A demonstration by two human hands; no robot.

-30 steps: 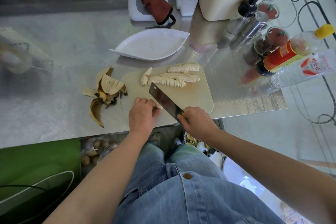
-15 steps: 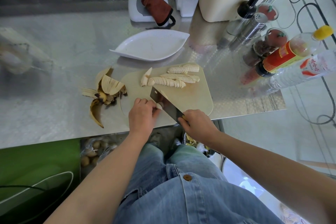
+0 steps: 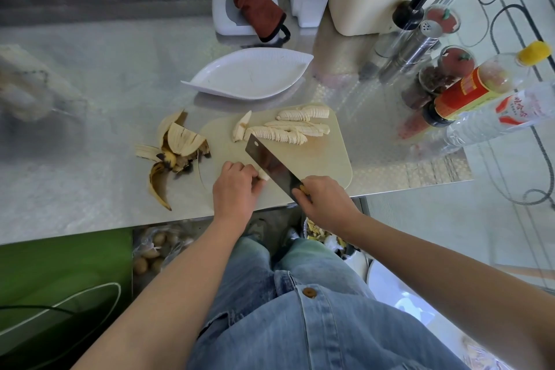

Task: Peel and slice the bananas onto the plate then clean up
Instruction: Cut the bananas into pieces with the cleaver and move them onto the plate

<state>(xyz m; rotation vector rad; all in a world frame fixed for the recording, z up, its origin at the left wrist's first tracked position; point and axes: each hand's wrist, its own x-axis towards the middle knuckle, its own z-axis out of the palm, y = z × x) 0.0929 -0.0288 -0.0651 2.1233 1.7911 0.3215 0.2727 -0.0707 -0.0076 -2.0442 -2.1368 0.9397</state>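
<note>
Pinning banana stub (image 3: 264,175) at frame centre with curled left hand (image 3: 235,189), steadying it for cleaver (image 3: 271,167) gripped in right hand (image 3: 326,201).

**Kitchen.** You worked at a stainless-steel counter (image 3: 90,69) with a beige cutting board (image 3: 324,159), a cleaver (image 3: 270,164) and a white leaf-shaped plate (image 3: 249,75). To your right stood a steel shaker (image 3: 416,45), lidded spice jars (image 3: 441,72) and a red-labelled sauce bottle (image 3: 477,87). A cream caddy (image 3: 360,9) of packets sat by the back wall.
</note>
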